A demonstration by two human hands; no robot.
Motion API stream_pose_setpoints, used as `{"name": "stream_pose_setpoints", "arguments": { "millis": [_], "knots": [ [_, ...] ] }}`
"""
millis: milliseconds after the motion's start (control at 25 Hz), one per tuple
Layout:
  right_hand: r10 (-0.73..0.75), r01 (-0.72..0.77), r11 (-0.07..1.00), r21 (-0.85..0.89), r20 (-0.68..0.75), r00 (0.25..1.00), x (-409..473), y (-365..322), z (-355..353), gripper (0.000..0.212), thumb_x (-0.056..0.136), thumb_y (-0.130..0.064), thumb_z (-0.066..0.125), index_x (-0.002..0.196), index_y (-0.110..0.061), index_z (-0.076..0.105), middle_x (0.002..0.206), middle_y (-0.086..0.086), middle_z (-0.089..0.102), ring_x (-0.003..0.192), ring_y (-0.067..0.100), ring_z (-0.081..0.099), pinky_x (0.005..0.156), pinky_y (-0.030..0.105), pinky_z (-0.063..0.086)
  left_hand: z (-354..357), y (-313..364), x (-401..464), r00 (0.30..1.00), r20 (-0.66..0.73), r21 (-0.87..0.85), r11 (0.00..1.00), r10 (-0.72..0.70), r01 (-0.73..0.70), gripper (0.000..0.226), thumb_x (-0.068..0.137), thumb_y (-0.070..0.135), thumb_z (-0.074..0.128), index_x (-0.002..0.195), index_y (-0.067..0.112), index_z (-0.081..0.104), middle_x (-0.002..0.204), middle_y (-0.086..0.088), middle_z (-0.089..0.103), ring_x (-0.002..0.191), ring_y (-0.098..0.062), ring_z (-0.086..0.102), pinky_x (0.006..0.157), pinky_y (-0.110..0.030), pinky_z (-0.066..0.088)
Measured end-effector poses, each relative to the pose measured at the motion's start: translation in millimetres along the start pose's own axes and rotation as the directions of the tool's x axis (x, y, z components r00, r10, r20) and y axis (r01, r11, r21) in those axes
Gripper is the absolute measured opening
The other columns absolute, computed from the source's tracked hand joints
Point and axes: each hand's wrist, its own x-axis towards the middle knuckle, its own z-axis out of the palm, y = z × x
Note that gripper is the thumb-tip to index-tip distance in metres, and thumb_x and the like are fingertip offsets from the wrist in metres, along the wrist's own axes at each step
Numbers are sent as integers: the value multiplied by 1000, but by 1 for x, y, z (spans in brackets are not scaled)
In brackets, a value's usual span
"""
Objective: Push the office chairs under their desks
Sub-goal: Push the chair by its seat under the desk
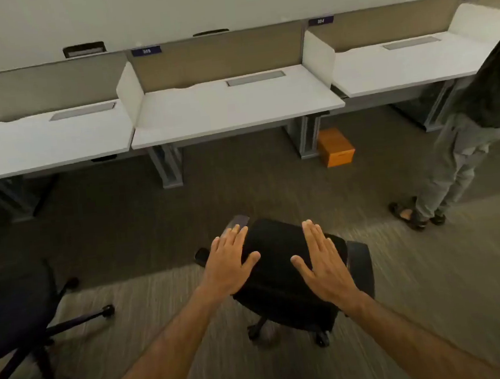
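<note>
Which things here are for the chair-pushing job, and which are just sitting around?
For the job:
black chair, under the left hand and right hand
second chair
desks

Just there:
orange box
bystander

**Readable markings: desk number tags**

A blue tag (146,50) on the top edge of the partition behind the middle desk (235,111) reads "305", somewhat blurred. A second blue tag (320,21) at the top left corner of the right desk's partition reads "304". A third tag at the left edge is illegible.
</note>
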Motion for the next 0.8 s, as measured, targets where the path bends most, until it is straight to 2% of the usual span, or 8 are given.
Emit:
{"name": "stream_pose_setpoints", "arguments": {
  "millis": [160, 320, 440, 600, 720, 800],
  "knots": [
    [65, -56, 997, -61, 158, 985, -29, 8, 26, 79, 105, -58, 35, 160, -31, -15, 168, -10, -19, 153, 9, -20, 124, 37, -7, 22, -8, -12, 987, 155, 92, 995, 34, -48, 70, 104, 60, 34, 161, 23, 18, 169, -1, 18, 156, -19, 9, 127, -44, 7],
    [97, -41, 981, -192, 294, 951, -35, 17, 37, 77, 104, -58, 33, 157, -34, -17, 165, -10, -22, 154, 15, -17, 124, 40, -6, 33, -8, -14, 932, 350, 199, 964, 98, -176, 69, 104, 60, 27, 162, 26, 13, 170, -1, 10, 157, -21, 1, 127, -48, 3],
    [68, 46, 963, -267, 403, 913, -37, 22, 46, 75, 104, -60, 29, 158, -33, -16, 166, -8, -21, 154, 14, -18, 127, 45, -4, 43, -15, -11, 898, 429, 221, 953, 98, -209, 70, 102, 66, 19, 162, 31, 11, 171, 1, 8, 157, -21, -1, 126, -50, 0],
    [32, 142, 935, -325, 475, 879, -35, 27, 50, 73, 102, -65, 21, 159, -35, -12, 168, -8, -15, 156, 16, -11, 127, 52, 6, 48, -32, -1, 866, 489, 168, 962, 107, -214, 88, 82, 79, -7, 160, 42, 11, 170, 4, 10, 157, -19, 0, 125, -53, -3],
    [50, 139, 933, -332, 504, 862, -32, 28, 50, 71, 103, -65, 23, 160, -36, -7, 171, -5, -4, 158, 21, 2, 127, 51, 9, 48, -46, 10, 863, 500, 186, 964, 76, -192, 72, 95, 73, 6, 160, 41, 11, 170, 3, 13, 157, -20, 3, 124, -53, -4],
    [32, 175, 923, -343, 522, 852, -28, 32, 49, 68, 104, -62, 23, 159, -37, -7, 172, -2, 4, 156, 25, 16, 125, 52, 16, 49, -56, 17, 859, 509, 187, 966, 59, -177, 72, 97, 73, 13, 160, 39, 13, 169, 2, 16, 156, -20, 7, 124, -51, -3]
  ]
}}
